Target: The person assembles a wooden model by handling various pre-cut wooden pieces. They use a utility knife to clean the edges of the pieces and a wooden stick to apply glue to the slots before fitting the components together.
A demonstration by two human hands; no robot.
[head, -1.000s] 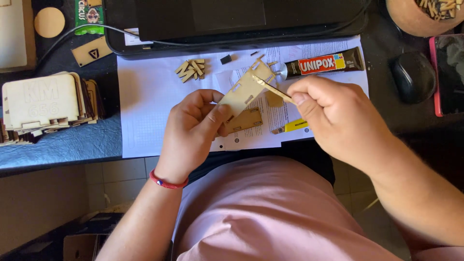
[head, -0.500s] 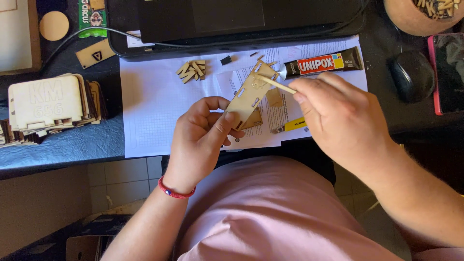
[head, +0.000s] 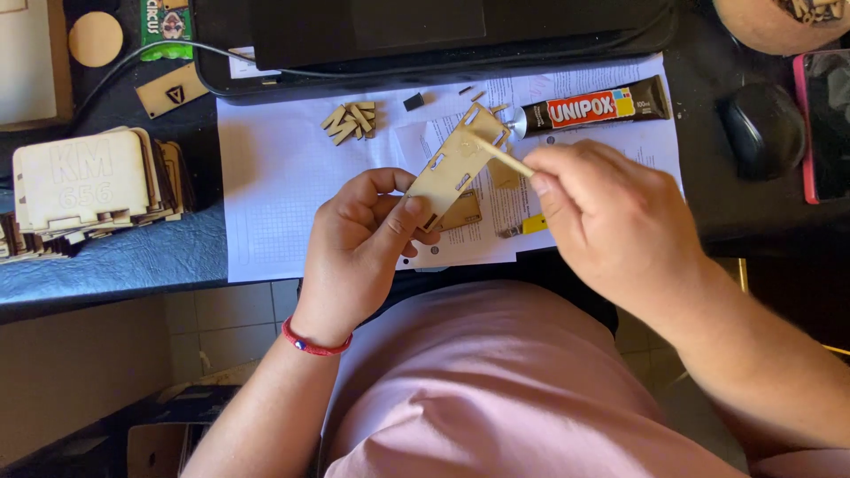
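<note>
— What's spread out in front of you?

— Biggest first: my dark desk (head: 124, 261), with a closed black laptop (head: 425, 35) at the far edge. Below it lies a white sheet of paper (head: 274, 177). Off to my left sits a stack of laser-cut plywood pieces (head: 88, 190); to my right a black mouse (head: 763, 128).

— And your hands?

— My left hand (head: 359, 252) is curled shut around the lower end of a slotted plywood panel (head: 456, 164), thumb pressed on its face, holding it tilted above the paper. My right hand (head: 620, 221) is pinched closed on a thin wooden stick (head: 496, 152), whose tip touches the panel's upper end.

— Anything smaller nearby?

— A black glue tube (head: 595, 106) lies on the paper just beyond the panel. A little pile of small wooden bits (head: 350, 119) sits further left, and another flat plywood piece (head: 462, 212) lies under the panel, partly hidden by my fingers.
</note>
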